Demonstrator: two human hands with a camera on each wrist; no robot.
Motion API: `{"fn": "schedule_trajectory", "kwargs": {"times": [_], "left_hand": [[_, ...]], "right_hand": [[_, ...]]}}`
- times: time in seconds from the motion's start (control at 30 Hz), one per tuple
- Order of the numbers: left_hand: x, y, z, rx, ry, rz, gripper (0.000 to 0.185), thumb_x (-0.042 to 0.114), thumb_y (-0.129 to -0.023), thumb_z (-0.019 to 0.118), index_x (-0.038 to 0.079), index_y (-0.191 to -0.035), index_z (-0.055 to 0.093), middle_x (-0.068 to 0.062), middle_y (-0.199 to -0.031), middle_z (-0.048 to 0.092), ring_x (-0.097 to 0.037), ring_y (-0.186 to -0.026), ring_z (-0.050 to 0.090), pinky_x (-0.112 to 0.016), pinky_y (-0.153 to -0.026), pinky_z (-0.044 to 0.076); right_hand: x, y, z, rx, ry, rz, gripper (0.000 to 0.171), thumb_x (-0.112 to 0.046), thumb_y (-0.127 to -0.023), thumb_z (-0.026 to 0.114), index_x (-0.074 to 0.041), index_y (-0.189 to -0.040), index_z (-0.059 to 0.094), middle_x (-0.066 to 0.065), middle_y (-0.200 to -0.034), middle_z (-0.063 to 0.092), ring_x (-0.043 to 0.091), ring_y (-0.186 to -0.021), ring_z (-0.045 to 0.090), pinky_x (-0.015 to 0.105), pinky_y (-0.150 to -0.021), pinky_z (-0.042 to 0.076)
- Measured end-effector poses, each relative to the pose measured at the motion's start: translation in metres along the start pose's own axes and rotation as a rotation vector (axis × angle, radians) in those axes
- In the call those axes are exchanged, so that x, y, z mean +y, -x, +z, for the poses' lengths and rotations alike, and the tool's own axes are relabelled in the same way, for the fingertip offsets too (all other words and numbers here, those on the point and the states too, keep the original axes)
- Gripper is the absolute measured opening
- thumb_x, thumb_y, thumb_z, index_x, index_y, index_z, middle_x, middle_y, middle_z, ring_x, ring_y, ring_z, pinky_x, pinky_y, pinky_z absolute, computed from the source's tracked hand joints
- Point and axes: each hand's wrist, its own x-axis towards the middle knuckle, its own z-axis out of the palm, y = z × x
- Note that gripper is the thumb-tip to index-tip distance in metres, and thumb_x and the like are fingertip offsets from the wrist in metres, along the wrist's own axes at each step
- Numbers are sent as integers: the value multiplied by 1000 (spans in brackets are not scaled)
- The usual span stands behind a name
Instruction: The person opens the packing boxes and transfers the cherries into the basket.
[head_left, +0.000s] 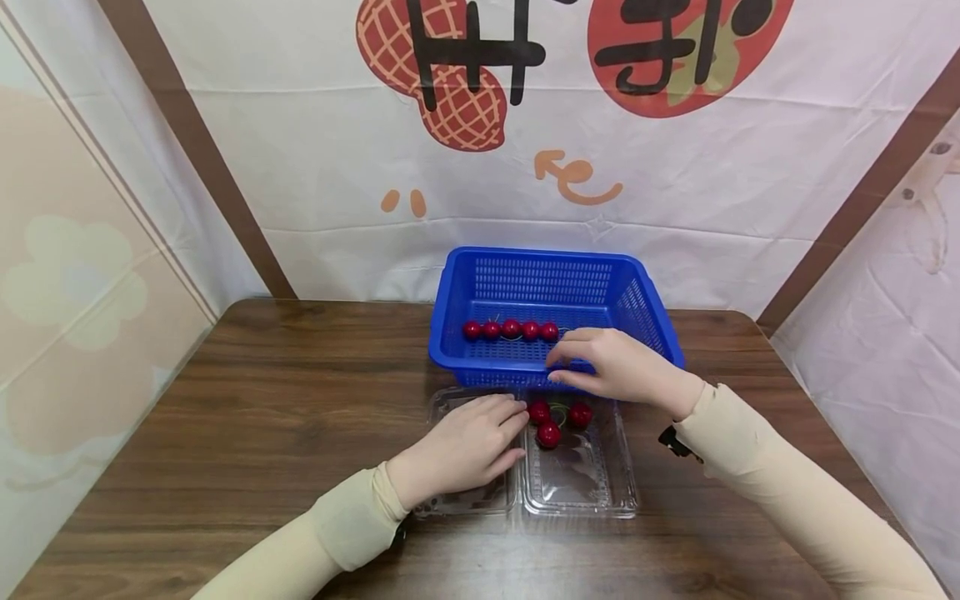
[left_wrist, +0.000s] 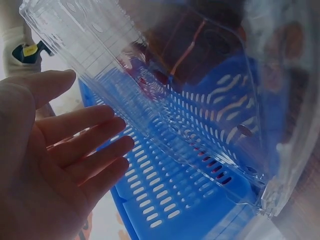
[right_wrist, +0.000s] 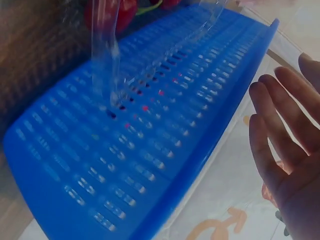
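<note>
A blue slotted basket [head_left: 637, 304] stands at the table's far side with a row of several small red cherries [head_left: 511, 329] inside. In front of it lies an opened clear plastic clamshell box [head_left: 581, 479]; its right half holds three red cherries [head_left: 549, 433]. My left hand [head_left: 495, 433] rests flat on the box's left half, fingers straight, fingertips beside the three cherries. My right hand [head_left: 577, 362] hovers over the basket's near rim, fingers extended leftward and holding nothing. The left wrist view shows the open left hand [left_wrist: 75, 150] beside the clear box [left_wrist: 200, 100]. The right wrist view shows the right hand [right_wrist: 280, 140] by the basket wall [right_wrist: 150, 130].
The brown wooden table [head_left: 262, 417] stretches bare to the left and along the front edge. A white printed cloth backdrop [head_left: 337, 167] hangs right behind the basket. Light side panels [head_left: 75, 292] close in both sides.
</note>
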Motion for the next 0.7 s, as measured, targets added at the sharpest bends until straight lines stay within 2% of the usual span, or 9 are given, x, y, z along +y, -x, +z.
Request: {"fn": "schedule_trajectory", "kwargs": {"times": [0.23,0.5,0.7], "left_hand": [[0,-1,-1,-9,4,-3,39,34,-90,60,3,-114,66,-9,-117,64,-24,-115,59,-33,-107,42],[2,-1,-2,-30,5,-20,40,35,-91,59,4,-115,65,-9,-119,64,-24,-117,58,-33,-107,41],[3,-1,-1,-3,10,-15,40,35,-89,61,3,-114,66,-9,-119,64,-25,-116,58,-34,-105,43]], "right_hand": [[-9,8,6,7,-6,-37,17,-27,-86,70,-16,-98,70,-6,-93,67,5,-81,62,21,-71,54],[-16,9,16,-115,-6,-23,15,-23,-86,69,-13,-98,70,-3,-91,70,3,-70,62,19,-63,53],[-20,11,25,-162,8,-28,13,-19,-84,71,-12,-96,70,0,-87,70,9,-70,65,22,-62,54]]}}
